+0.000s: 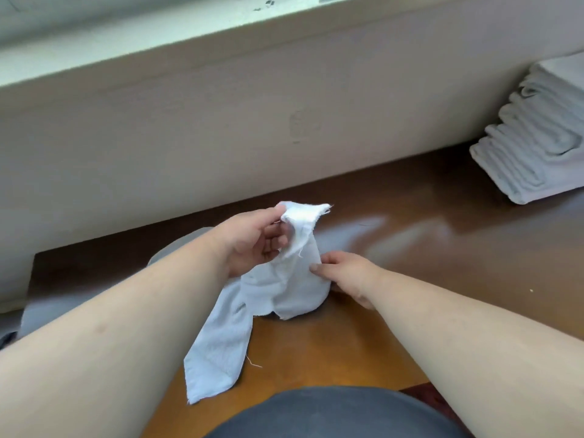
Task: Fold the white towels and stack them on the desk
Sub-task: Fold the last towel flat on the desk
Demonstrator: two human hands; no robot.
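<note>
A crumpled white towel (pixel 284 282) hangs over the brown desk (pixel 410 254) in the middle of the view. My left hand (pixel 252 241) pinches its top corner and lifts it, so the cloth droops down toward the desk's near edge. My right hand (pixel 344 273) grips the towel's right side lower down, close to the desk top. A long tail of the towel trails to the lower left. A stack of folded white towels (pixel 537 137) stands at the far right against the wall.
A pale wall (pixel 221 121) with a window ledge above runs along the back of the desk. More grey-white cloth (pixel 177 245) lies behind my left forearm at the desk's left end. My dark-clothed lap (pixel 331 412) fills the bottom.
</note>
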